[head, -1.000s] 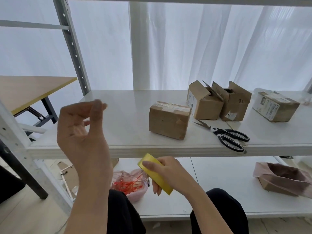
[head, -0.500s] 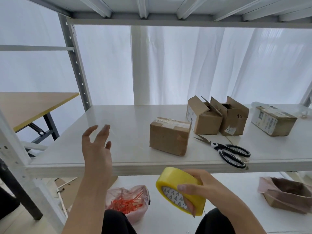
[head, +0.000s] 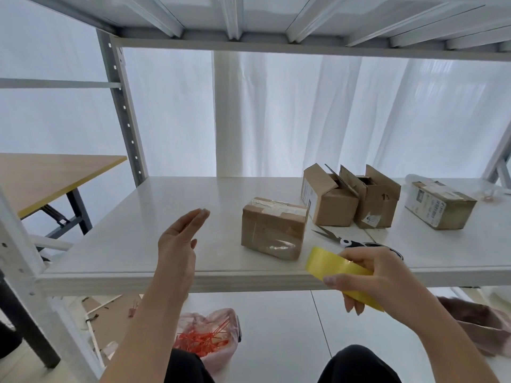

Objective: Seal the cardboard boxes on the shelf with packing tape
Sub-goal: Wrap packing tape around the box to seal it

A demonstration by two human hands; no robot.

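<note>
Scissors [head: 336, 238] are recorded on the shelf [head: 132, 244], just right of the taped box [head: 272, 228], blades pointed left and back. Their handles are mostly hidden behind the right hand [head: 381, 277]. Behind them an open box [head: 329, 201] and a second open box [head: 377, 201] are seen side by side, touching, flaps raised. A labelled box [head: 439, 204] is set apart further right. On the lower shelf [head: 276, 327] a pink bag [head: 207, 338] of orange-red ties is noted, with a brown bag [head: 481, 324] at the right. A wooden table [head: 47, 178] is visible beyond the left upright.

The tape roll [head: 338, 268] is gripped in the right hand in front of the shelf's front edge. It is seen edge-on, its yellow band slanted from upper left to lower right. The left hand [head: 177, 244] is raised over the shelf front, fingers straight and together, nothing held. The taped box's long axis is laid roughly left to right, one corner turned toward the camera.
</note>
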